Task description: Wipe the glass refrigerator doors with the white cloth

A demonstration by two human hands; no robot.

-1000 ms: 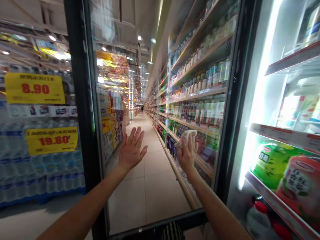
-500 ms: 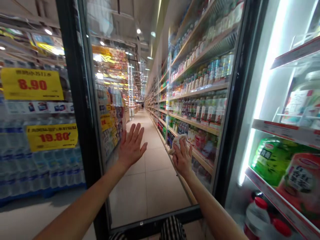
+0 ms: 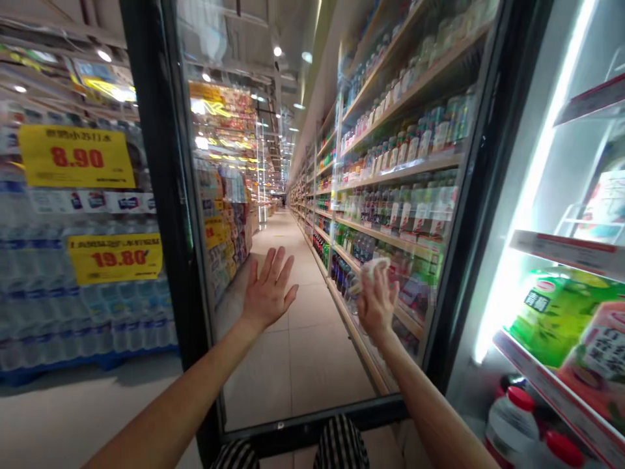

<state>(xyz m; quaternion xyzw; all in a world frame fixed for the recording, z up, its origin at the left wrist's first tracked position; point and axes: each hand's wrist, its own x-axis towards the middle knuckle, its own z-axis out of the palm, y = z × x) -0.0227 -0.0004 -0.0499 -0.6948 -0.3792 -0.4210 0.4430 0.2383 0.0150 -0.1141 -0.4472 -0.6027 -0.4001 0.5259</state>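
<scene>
Crumpled white cloth [image 3: 375,264], pressed under fingers of right hand [image 3: 377,307], is shifted toward two o'clock, likely covering other clear glass [image 3: 322,312]; left hand [image 3: 267,296] is finger-splayed.

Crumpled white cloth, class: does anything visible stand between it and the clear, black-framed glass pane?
Nothing visible does: the right hand holds the crumpled white cloth up at the clear glass pane, though the exact contact is hidden.
</scene>
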